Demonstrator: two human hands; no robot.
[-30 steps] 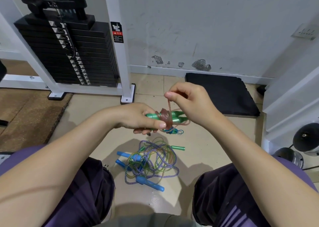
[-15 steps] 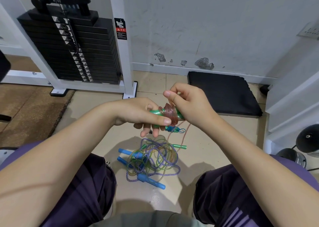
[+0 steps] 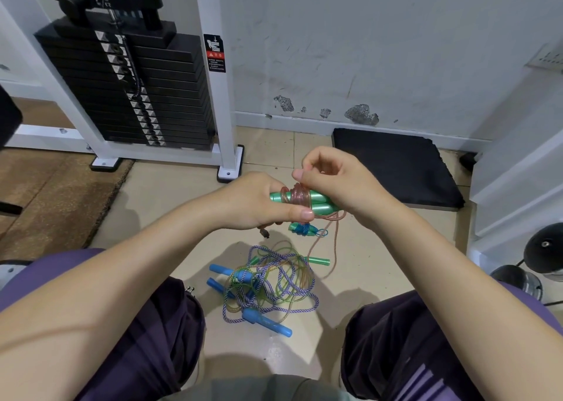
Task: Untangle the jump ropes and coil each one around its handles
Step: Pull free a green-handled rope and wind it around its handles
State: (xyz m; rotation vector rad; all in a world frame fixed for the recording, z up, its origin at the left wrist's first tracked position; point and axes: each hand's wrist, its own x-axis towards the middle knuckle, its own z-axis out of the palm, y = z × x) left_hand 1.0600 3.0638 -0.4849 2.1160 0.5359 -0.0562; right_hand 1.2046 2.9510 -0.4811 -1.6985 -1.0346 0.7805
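Observation:
My left hand (image 3: 256, 202) grips a pair of green handles (image 3: 316, 201) held side by side, with a pinkish-brown rope (image 3: 297, 195) wound in several turns around them. My right hand (image 3: 335, 178) pinches that rope just above the coil; its loose tail (image 3: 335, 236) hangs down to the floor. Below lies a small green-handled rope bundled with blue cord (image 3: 301, 228). Further down on the floor sits a tangle of a purple-white braided rope (image 3: 274, 288) and a greenish clear rope with blue handles (image 3: 266, 321) and a thin green handle (image 3: 318, 260).
I sit with both knees either side of the tangle. A weight-stack machine (image 3: 131, 89) with a white frame stands at the back left. A black mat (image 3: 393, 163) lies against the wall. Dumbbell ends (image 3: 545, 251) sit at the right, a brown mat (image 3: 45, 196) at the left.
My right hand has carried the pinkish rope around the green handles, adding turns to the coil. The hanging tail has grown shorter. The left hand's grip is the same.

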